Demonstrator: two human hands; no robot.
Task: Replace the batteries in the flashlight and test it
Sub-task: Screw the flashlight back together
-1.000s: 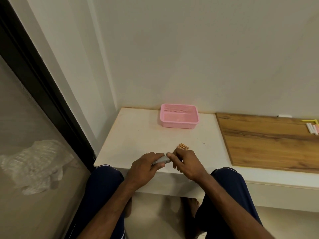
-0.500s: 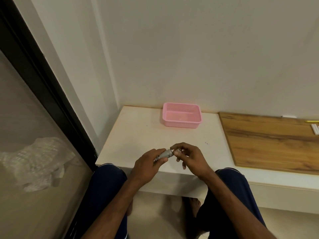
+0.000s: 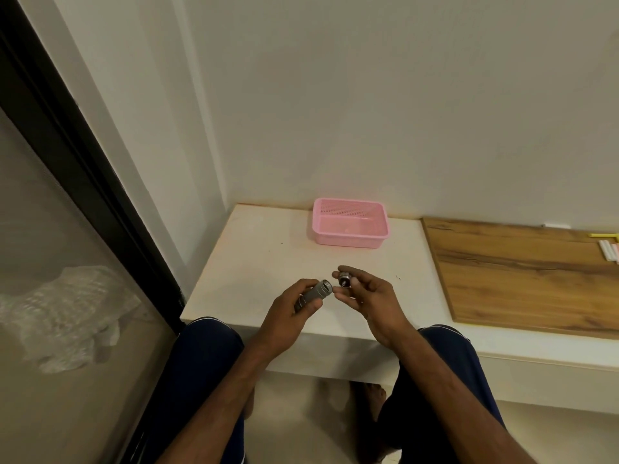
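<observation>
Now the end cap [image 3: 344, 280] is off the flashlight body [image 3: 315, 293]
Joined a moment ago, they sit just apart above the table [image 3: 254, 262] edge; the left hand [image 3: 288, 316] wraps the body in curled fingers; the right hand [image 3: 371, 296] pinches the cap at its fingertips; the battery swap can likely begin; no batteries show.

Home rm: white ledge [image 3: 268, 262], pink basket [image 3: 350, 241], sliding glass door [image 3: 67, 229].

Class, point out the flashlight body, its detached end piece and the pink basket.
flashlight body [image 3: 315, 293], head view, middle of the grey barrel.
detached end piece [image 3: 344, 280], head view, its dark face.
pink basket [image 3: 348, 240], head view, front wall.
</observation>
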